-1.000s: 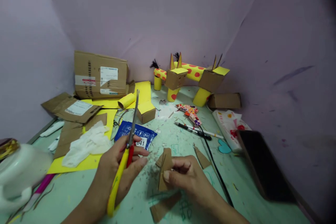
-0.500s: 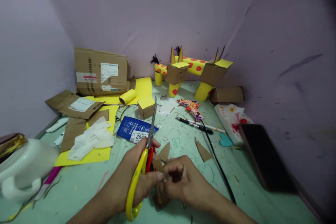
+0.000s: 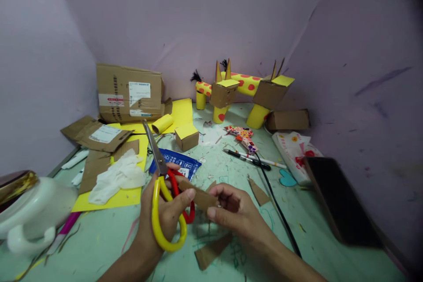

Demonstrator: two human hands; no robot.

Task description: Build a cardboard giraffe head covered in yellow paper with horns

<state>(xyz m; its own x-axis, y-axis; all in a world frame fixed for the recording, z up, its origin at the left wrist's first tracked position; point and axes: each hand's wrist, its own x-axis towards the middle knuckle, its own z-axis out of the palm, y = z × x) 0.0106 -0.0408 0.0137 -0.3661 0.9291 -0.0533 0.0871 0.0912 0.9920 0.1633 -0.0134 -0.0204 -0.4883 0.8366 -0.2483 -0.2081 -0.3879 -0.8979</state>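
Scissors (image 3: 169, 224) with one yellow and one red handle rest in my left hand (image 3: 161, 216), their blades pointing up and left. The same hand pinches one end of a small brown cardboard piece (image 3: 201, 198) under its thumb. At the other end of this piece, my right hand (image 3: 236, 209) grips it between thumb and fingers. A loose cardboard strip (image 3: 213, 251) lies on the table below the hands. Another pointed cardboard piece (image 3: 258, 191) is to the right of my right hand. Behind my left hand is a blue packet (image 3: 176, 158).
Cardboard animals (image 3: 226, 92) with yellow tubes stand at the back. A small box (image 3: 187, 140), patterned glue gun (image 3: 243, 136), black pen (image 3: 246, 159) and cable (image 3: 277, 207) lie ahead. A phone (image 3: 340, 202) is at right, a white mug (image 3: 42, 202) at left.
The scissors have swung left in my left hand. The held cardboard piece is now raised and stretched between both hands, and a loose strip shows on the table below.
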